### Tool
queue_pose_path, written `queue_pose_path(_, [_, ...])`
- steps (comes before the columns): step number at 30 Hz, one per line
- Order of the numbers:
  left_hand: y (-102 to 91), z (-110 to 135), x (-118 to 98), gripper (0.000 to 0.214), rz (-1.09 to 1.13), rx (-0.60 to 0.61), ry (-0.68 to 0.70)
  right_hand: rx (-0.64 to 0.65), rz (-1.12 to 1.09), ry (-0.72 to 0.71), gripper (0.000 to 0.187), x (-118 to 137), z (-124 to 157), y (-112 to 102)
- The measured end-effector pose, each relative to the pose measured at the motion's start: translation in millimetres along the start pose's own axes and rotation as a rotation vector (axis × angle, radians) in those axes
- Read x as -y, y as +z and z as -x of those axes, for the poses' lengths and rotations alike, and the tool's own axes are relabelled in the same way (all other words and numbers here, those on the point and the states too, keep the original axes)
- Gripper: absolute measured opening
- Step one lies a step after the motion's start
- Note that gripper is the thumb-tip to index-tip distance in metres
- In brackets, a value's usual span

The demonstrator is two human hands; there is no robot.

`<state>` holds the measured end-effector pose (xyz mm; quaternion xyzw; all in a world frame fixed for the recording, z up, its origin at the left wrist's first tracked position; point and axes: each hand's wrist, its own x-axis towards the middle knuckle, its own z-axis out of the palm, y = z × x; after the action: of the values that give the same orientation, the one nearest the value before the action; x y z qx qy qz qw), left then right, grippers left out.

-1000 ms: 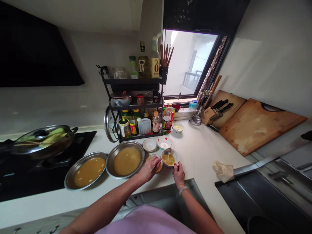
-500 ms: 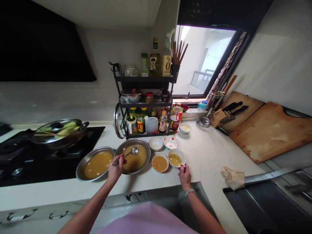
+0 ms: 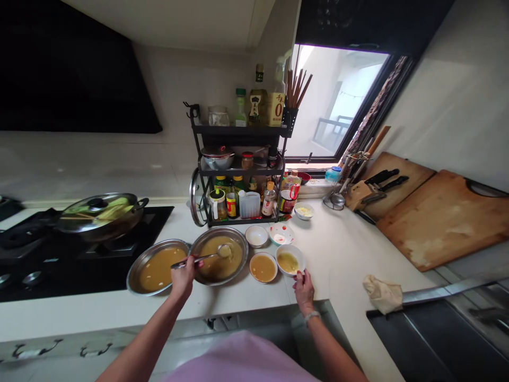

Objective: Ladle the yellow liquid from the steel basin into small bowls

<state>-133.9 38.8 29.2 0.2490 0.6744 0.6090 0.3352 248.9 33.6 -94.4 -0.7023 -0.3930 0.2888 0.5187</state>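
My left hand (image 3: pixel 183 276) grips the handle of a metal ladle (image 3: pixel 224 251), whose scoop is in the brown liquid of a round steel basin (image 3: pixel 243 265). Under that wrist's far side stands a second steel basin (image 3: pixel 133 281) of brown liquid with pale bits. With fingers closed on its near rim, my right hand (image 3: pixel 304 289) holds a white bowl (image 3: pixel 299 257) containing yellowish liquid. Just left of it sits a small bowl of brown liquid (image 3: pixel 263 267). Behind are a small white bowl (image 3: pixel 256 236) and a red-spotted bowl (image 3: pixel 281 234).
A black rack (image 3: pixel 242 218) with bottles and jars stands behind the basins. A lidded pan (image 3: pixel 99 217) is on the stove at left. To the right are a bowl of pale pieces (image 3: pixel 304 211), a knife block (image 3: pixel 358 194), a cutting board (image 3: pixel 433 223) and a cloth (image 3: pixel 383 293) by the sink.
The ladle's scoop has gone from above the basin down into the liquid, and my left hand has shifted slightly left. My right hand stays at the white bowl. The view has shifted slightly.
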Motion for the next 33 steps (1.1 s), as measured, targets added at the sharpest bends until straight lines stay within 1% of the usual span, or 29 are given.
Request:
queue_pose_path(5, [1.9, 9.2, -17.6, 0.011, 0.069, -0.011, -0.034, -0.008, -0.004, -0.003, 0.081, 0.3, 0.2, 0.9])
queue_pose_path(9, [4.8, 14.2, -24.2, 0.011, 0.079, -0.008, -0.053, -0.014, -0.009, -0.012, 0.077, 0.5, 0.4, 1.0])
queue_pose_path(13, [8.7, 19.0, -28.6, 0.012, 0.051, 0.036, -0.05, -0.011, -0.01, -0.017, 0.076, 0.9, 0.5, 0.1])
queue_pose_path(18, [19.7, 31.5, -37.5, 0.012, 0.145, 0.128, -0.063, -0.004, -0.011, -0.024, 0.077, 2.6, 1.2, -0.4])
queue_pose_path(23, [43.7, 48.6, -44.9, 0.012, 0.182, 0.214, -0.056, -0.001, -0.023, -0.03, 0.075, 2.0, 1.3, 0.2])
queue_pose_path(26, [64.7, 60.6, -48.5, 0.011, 0.216, 0.275, -0.064, 0.003, -0.032, -0.037, 0.075, 1.0, 1.0, 0.7])
queue_pose_path(29, [88.1, 74.0, -51.2, 0.011, 0.198, 0.339, -0.088, 0.005, -0.038, -0.042, 0.074, 0.8, 1.1, 1.0])
queue_pose_path(33, [116.7, 92.6, -48.3, 0.014, 0.107, 0.46, -0.039, 0.007, -0.043, -0.05, 0.073, 1.6, 2.1, 1.2])
